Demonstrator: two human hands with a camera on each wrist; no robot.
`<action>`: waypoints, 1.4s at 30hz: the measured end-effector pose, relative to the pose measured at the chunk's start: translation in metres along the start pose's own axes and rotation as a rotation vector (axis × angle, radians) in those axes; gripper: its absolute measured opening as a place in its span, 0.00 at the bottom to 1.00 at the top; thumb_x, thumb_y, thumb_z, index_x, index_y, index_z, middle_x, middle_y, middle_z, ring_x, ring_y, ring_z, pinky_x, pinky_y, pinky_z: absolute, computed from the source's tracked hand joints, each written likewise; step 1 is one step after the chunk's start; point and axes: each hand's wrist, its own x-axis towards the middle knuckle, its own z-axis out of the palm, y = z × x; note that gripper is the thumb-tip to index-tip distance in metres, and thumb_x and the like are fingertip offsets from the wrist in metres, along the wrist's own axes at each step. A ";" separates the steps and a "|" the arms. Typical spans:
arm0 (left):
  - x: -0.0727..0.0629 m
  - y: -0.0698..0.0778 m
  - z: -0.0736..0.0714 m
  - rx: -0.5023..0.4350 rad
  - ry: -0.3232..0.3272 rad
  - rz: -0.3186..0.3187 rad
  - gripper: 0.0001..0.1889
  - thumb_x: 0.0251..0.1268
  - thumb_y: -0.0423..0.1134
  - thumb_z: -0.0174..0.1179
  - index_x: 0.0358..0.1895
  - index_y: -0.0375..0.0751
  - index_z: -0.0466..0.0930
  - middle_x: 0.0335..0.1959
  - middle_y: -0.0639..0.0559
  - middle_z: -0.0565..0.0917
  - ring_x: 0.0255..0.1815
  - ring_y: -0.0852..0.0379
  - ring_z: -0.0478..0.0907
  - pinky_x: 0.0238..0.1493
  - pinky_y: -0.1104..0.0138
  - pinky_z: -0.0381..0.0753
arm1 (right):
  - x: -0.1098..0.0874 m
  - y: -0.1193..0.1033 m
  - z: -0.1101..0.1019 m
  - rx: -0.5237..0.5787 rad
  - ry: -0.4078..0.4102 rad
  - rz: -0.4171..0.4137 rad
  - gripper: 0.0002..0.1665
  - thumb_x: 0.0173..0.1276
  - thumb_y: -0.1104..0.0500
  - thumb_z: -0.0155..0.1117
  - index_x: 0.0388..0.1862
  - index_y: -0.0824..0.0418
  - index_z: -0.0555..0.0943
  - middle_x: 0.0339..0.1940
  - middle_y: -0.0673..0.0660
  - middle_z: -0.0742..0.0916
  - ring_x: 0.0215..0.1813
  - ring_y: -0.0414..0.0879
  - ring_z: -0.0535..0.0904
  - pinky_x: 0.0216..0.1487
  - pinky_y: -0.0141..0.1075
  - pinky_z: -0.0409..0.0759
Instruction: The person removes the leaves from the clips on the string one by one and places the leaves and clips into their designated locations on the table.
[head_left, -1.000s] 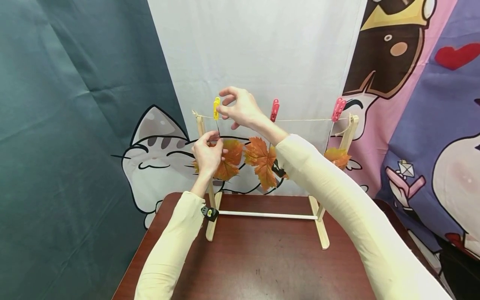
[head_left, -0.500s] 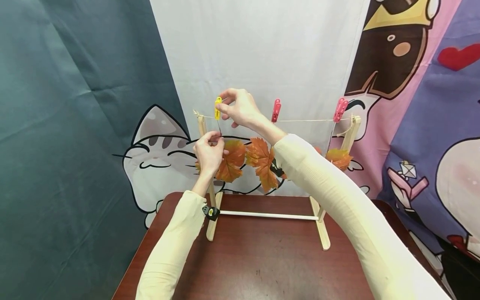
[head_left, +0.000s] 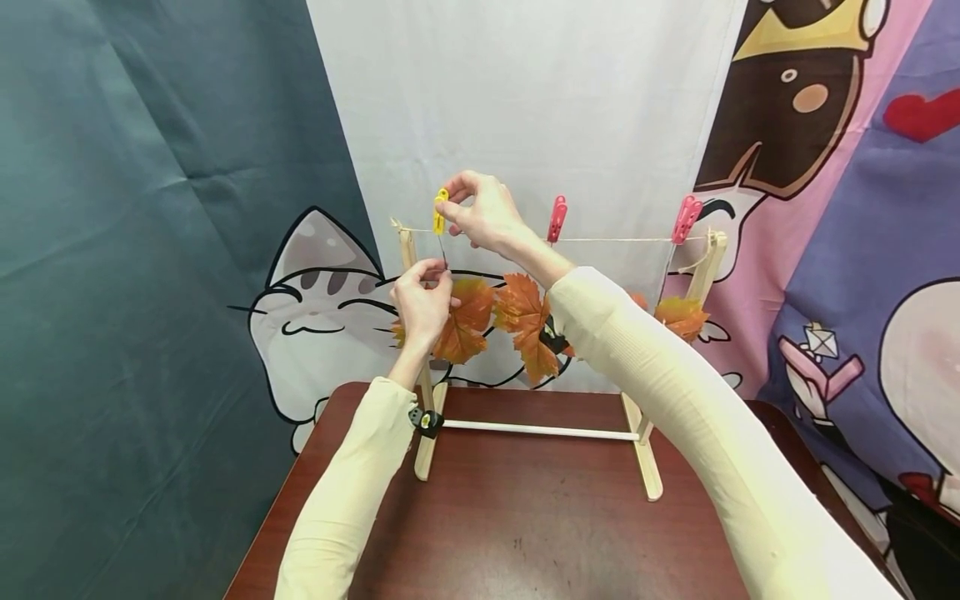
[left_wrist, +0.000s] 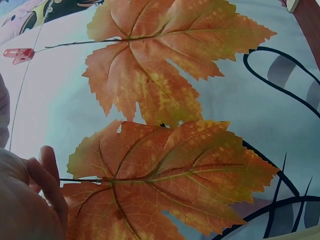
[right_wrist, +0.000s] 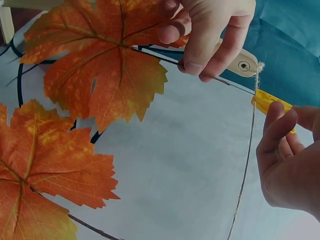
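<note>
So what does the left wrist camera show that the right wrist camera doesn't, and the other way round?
Only the left wrist view: a red clip on the string.
Only the right wrist view: the yellow clip, pinched by the right hand, beside the wooden post's upper tip.
Both: two orange leaves, the string and the left hand.

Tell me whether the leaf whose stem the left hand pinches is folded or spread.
Spread: both wrist views show the leaf with lobes fanned out and veins visible, though its edge is cut off.
</note>
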 end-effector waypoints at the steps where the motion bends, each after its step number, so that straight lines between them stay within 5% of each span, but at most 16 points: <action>1: 0.000 0.000 0.000 0.000 0.000 0.001 0.07 0.67 0.29 0.62 0.43 0.33 0.86 0.33 0.44 0.85 0.16 0.53 0.83 0.13 0.74 0.74 | 0.000 0.000 0.000 -0.002 0.003 -0.001 0.14 0.74 0.54 0.63 0.53 0.59 0.78 0.47 0.53 0.83 0.34 0.42 0.85 0.27 0.44 0.81; 27: -0.010 0.001 -0.012 -0.003 0.039 0.032 0.07 0.66 0.29 0.61 0.43 0.33 0.86 0.30 0.45 0.84 0.15 0.52 0.83 0.12 0.73 0.74 | -0.012 0.001 -0.008 0.102 0.019 -0.057 0.11 0.74 0.55 0.63 0.50 0.58 0.78 0.45 0.52 0.83 0.36 0.52 0.87 0.23 0.43 0.78; 42: -0.017 0.002 -0.021 -0.001 0.064 0.041 0.07 0.66 0.30 0.61 0.43 0.33 0.86 0.30 0.46 0.84 0.13 0.58 0.81 0.10 0.72 0.72 | -0.019 0.009 -0.011 0.140 0.006 -0.055 0.23 0.73 0.57 0.63 0.66 0.57 0.75 0.48 0.56 0.83 0.40 0.55 0.86 0.21 0.36 0.78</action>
